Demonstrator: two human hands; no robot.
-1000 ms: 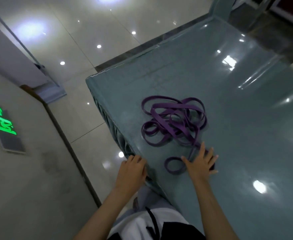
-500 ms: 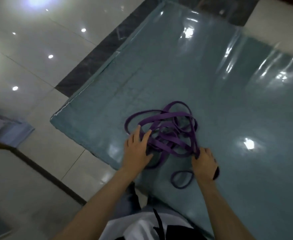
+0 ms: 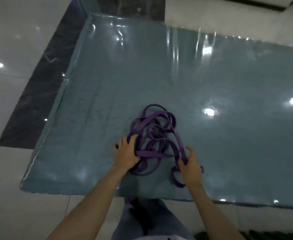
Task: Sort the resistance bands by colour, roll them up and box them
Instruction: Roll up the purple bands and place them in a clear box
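A tangled heap of purple resistance bands (image 3: 157,134) lies near the front edge of a blue-grey table (image 3: 211,80). My left hand (image 3: 125,151) sits on the heap's left side, its thumb hooked over a flat band that runs across toward the right. My right hand (image 3: 189,164) pinches a band strand at the heap's right side, and a loose loop (image 3: 176,179) lies just below it. No box and no band of another colour is in view.
The table has a shiny plastic-covered top with bright light reflections. Its left edge (image 3: 55,110) and front edge (image 3: 90,192) drop to a glossy tiled floor. A dark floor strip (image 3: 38,87) runs along the left. My legs stand at the front edge.
Both hands moved from the table's edge onto the heap. The left hand now has a band under its thumb, the right pinches a strand. The view swung to face the table squarely.
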